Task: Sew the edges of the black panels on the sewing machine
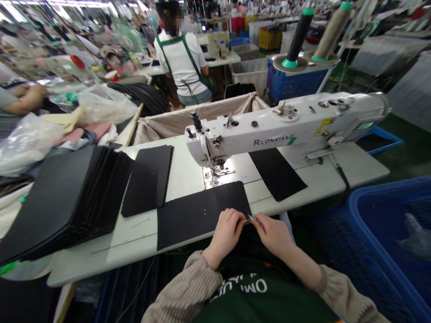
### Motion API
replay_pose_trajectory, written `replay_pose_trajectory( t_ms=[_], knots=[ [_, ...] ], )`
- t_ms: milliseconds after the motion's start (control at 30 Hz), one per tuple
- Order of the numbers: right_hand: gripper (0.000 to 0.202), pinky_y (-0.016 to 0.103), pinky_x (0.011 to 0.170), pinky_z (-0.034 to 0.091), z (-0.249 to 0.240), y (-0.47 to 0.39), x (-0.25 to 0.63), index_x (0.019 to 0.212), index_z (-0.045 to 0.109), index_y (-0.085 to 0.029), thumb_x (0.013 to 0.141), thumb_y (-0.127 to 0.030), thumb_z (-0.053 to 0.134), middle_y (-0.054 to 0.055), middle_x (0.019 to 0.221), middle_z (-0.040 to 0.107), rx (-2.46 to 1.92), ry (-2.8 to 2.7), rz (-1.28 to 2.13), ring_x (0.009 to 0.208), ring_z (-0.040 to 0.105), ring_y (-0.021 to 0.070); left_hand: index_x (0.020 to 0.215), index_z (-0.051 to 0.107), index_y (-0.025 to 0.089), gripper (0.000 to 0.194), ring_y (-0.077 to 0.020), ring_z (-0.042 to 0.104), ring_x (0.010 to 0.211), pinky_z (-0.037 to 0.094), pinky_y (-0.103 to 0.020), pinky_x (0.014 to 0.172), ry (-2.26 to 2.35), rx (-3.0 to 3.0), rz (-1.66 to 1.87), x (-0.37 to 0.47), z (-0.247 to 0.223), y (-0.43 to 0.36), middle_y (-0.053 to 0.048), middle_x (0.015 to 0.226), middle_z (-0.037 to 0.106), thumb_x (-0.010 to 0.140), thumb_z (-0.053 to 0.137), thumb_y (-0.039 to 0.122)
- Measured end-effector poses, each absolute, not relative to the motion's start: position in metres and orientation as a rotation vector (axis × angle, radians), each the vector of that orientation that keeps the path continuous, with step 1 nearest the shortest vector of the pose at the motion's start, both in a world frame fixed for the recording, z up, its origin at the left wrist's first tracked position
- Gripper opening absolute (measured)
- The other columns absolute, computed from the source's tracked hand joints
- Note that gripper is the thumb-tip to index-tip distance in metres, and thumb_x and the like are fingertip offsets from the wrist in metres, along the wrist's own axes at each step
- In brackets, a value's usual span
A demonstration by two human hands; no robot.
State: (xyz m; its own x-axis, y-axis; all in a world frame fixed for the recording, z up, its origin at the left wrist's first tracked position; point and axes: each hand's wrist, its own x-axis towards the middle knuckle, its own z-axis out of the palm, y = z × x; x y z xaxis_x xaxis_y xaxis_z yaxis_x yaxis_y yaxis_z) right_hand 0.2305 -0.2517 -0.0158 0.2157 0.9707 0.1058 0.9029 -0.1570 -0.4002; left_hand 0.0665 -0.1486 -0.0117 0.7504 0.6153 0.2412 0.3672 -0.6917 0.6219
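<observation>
A black rectangular panel (202,213) with small holes lies at the table's front edge, its far edge close to the sewing machine's needle area (215,172). Beside the panel's right front corner, my left hand (225,233) is closed in a pinch; whatever is between its fingertips is too small to make out. My right hand (275,235) faces it, thumb and finger closed on a small pointed metal tool (252,218). The tool's tip points at the left fingertips, and the rest of it is hidden in the hand.
A thick stack of black panels (50,193) stands at the left, with a smaller pile (148,177) beside it. Another black panel (278,172) lies under the machine arm (269,130). A blue crate (370,215) stands right. A co-worker (183,58) sits beyond a cloth-lined bin (161,130).
</observation>
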Motion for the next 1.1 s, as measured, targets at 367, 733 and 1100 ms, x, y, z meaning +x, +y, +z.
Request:
replay_pose_trajectory(
  t_ms=[367,733,1100],
  knots=[
    [0.045,0.032,0.078,0.057,-0.007,-0.235,0.240,0.136,0.050,-0.030,0.092,-0.030,0.057,0.004,0.147,0.050,-1.874,-1.874,0.279,0.114,0.063,0.0217,0.067,0.056,0.020,0.034,-0.0161,0.056,0.073,0.048,-0.033,0.080,0.328,2.271,0.251,-0.016,0.028,-0.132,-0.001,0.068,0.057,0.097,0.052,0.034],
    [0.022,0.033,0.087,0.053,0.019,-0.212,0.257,0.109,0.068,-0.023,0.094,-0.030,0.053,0.005,0.107,0.072,-1.586,-1.684,0.500,0.097,0.067,0.0209,0.120,0.066,0.027,0.027,-0.0229,0.059,0.119,0.037,-0.048,0.113,0.944,2.435,0.692,-0.141,0.008,-0.098,-0.004,0.123,0.067,0.095,0.056,0.029],
    [0.028,0.022,0.058,0.043,0.091,-0.196,0.233,0.094,0.068,-0.021,0.089,-0.047,0.059,-0.002,0.075,0.062,-1.578,-1.236,0.635,0.065,0.054,0.0132,0.089,0.067,0.017,0.041,-0.0147,0.058,0.053,0.045,-0.023,0.050,1.194,1.084,1.065,-0.131,0.080,-0.096,0.000,0.068,0.065,0.066,0.081,0.049]
  ],
)
